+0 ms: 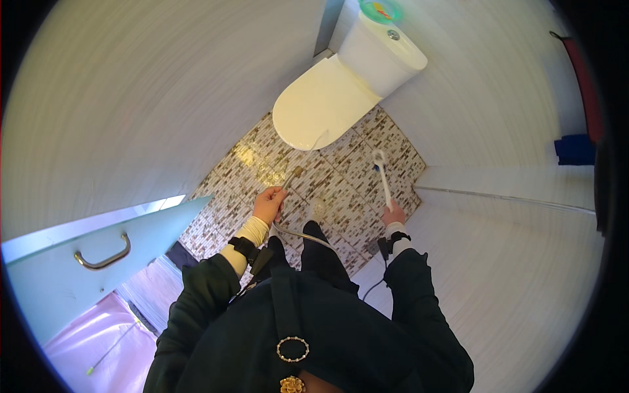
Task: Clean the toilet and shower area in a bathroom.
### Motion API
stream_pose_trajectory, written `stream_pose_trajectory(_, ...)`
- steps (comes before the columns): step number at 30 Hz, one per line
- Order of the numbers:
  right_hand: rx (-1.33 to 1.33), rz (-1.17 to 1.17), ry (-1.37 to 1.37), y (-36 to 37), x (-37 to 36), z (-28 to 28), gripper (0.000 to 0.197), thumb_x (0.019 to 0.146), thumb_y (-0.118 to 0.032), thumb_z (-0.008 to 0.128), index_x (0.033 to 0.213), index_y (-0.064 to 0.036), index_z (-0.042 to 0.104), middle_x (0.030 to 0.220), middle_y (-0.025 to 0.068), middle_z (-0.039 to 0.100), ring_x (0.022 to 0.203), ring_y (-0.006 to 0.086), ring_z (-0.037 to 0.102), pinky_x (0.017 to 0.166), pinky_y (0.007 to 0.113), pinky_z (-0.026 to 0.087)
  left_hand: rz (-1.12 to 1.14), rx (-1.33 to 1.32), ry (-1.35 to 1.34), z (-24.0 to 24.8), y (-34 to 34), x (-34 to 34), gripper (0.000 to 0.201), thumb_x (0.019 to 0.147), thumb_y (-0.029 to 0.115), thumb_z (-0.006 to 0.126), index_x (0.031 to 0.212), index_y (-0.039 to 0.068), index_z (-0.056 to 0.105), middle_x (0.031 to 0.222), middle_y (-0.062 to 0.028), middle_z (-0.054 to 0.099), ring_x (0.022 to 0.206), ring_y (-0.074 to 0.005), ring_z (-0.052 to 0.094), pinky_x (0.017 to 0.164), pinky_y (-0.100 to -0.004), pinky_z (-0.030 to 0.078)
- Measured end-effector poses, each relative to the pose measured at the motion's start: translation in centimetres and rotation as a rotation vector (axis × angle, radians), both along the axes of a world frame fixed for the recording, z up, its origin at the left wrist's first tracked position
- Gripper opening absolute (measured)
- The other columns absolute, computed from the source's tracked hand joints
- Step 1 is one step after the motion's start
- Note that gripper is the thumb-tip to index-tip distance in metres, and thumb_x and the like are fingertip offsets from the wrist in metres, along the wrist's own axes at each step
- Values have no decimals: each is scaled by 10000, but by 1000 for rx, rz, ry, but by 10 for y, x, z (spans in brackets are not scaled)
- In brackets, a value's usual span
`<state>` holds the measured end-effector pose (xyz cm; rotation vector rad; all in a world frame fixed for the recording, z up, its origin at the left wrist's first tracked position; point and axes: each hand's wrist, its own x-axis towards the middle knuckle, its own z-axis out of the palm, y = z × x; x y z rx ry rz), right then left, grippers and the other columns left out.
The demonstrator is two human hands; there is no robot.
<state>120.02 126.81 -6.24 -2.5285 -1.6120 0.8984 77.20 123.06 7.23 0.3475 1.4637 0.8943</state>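
My left hand [268, 205] is closed around a thin metal-coloured hose, just behind its brass-coloured nozzle [297, 172]. The nozzle points up toward the toilet, and the hose [308, 236] loops back past my legs. On the right, my right hand [393, 213] grips the end of a white long-handled brush [385, 183]. Its whitish round head, with a bit of blue beside it, is held over the tiled floor. Ahead of both hands stands a white toilet [314, 105] with its lid down. The nozzle and the brush are apart from it.
Mosaic-patterned tiles [347, 170] cover the floor, with a shiny patch left of the toilet. Pale walls close in on both sides. A light blue door [65, 262] with a metal handle [103, 252] is at the left. A green round container [380, 10] sits on the cistern.
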Motion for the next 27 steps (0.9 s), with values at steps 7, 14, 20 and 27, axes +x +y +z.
stream_pose_trajectory(7,-27,-779,333,-8,-32,13,442,812,-249,600,1169,-1,520,722,145,607,502,226,558,451,378,434,6,40,-15,14,23,14,249,857,183,568,1041,19,537,547,-12,502,370,-99,432,348,-229,364)
stream_pose_trajectory(14,-64,-704,391,5,-33,11,343,782,-236,639,1024,5,618,617,97,585,419,169,508,404,333,408,-85,160,-11,35,111,74,217,867,208,559,997,34,556,541,-11,486,364,-94,419,347,-231,366)
stream_pose_trajectory(20,48,-565,308,-7,7,-35,366,739,-283,666,1007,-35,641,766,124,634,631,231,590,590,357,467,-115,303,44,80,188,123,188,875,223,549,969,61,563,535,1,455,369,-89,393,348,-231,344)
stream_pose_trajectory(27,214,-632,394,-1,-7,8,312,763,-267,642,986,-48,653,791,112,645,681,217,605,657,339,479,-134,361,41,102,221,139,204,870,226,559,962,43,550,525,3,458,360,-74,382,337,-217,330)
